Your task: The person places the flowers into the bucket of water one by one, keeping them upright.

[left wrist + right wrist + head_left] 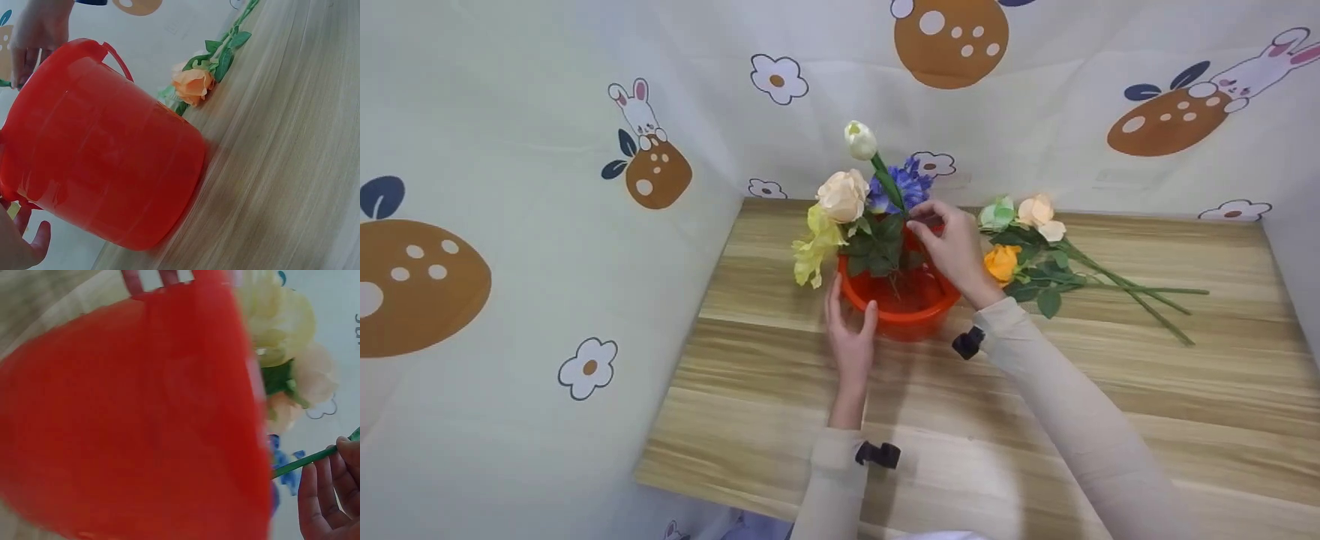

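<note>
White tulip (860, 140) over red bucket (915, 330), pinched by stem in right hand (952, 246) | probably light, stiff-stemmed, soft-petalled; best held by stem | left hand (851, 341) beside bucket rim, thumb spread from fingers | orange rose (1002, 264) farther right

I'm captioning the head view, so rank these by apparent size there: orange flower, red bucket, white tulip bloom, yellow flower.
1. Red bucket
2. Yellow flower
3. Orange flower and white tulip bloom: they look about alike, so I leave these two unranked.
</note>
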Available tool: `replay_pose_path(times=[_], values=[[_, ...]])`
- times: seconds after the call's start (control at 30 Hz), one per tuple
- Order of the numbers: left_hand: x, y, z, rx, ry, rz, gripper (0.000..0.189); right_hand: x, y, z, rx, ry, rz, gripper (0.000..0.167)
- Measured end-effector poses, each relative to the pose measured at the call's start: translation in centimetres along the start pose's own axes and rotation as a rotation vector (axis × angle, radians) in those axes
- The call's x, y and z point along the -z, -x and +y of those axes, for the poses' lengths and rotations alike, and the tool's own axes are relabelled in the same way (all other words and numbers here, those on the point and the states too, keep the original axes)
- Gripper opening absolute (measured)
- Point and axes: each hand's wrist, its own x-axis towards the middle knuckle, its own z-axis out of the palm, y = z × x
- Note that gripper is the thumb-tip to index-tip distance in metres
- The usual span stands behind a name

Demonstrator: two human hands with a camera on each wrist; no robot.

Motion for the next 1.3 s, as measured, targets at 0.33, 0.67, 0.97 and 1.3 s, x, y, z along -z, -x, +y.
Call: replay_pose_path(times=[0.33, 0.67, 0.97, 1.3], values=[[0.0, -0.2, 0.0, 0.01, 0.035, -0.013, 0.067, -1.2, 0.9, 2.4, -0.003, 0.11, -0.015, 0.013], [0.0, -0.3, -0.2, 0.011, 0.031, -0.014, 0.068, -1.5, 1.0, 2.7, -0.042, 0.251, -0.065, 0.013], [0.0, -0.2, -0.2, 0.034, 0.027, -0.011, 0.067, -1.6, 0.9, 2.8, -0.083, 0.319, -0.11, 0.013], [-0.1, -0.2, -0.1, 0.038, 0.038, -0.001, 0.069, -1.6, 1.0, 2.9, -0.067, 0.246, -0.074, 0.017]])
